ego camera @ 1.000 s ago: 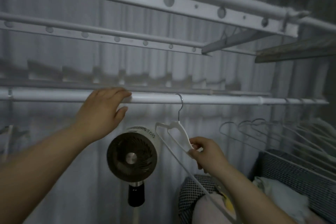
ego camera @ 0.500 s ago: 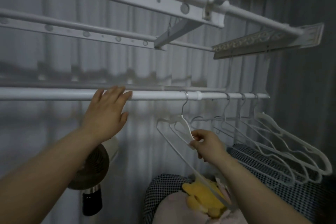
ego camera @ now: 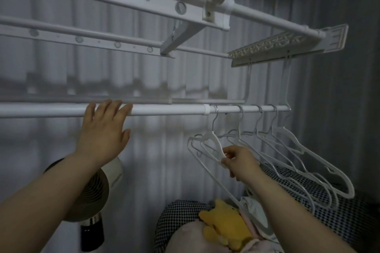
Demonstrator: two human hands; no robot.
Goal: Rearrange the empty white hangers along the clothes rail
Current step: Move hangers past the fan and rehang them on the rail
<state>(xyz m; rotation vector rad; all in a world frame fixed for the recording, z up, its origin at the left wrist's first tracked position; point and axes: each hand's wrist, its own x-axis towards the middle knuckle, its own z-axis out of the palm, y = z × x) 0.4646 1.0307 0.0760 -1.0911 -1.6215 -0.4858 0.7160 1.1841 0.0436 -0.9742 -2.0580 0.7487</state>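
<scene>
One thin white plastic hanger (ego camera: 213, 139), hooked on the white tubular clothes rail (ego camera: 164, 109), slants from 11 to 5 o'clock, its shoulder pinched by the nearer right hand (ego camera: 240, 162), with the other white hangers (ego camera: 320, 160) at 3 o'clock and the straight-fingered left hand (ego camera: 102, 135) on the rail at 9 o'clock.

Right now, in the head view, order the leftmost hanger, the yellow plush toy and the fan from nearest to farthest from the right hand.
1. Leftmost hanger, pinched by the right hand.
2. Yellow plush toy, below it.
3. Fan, lower left.
</scene>
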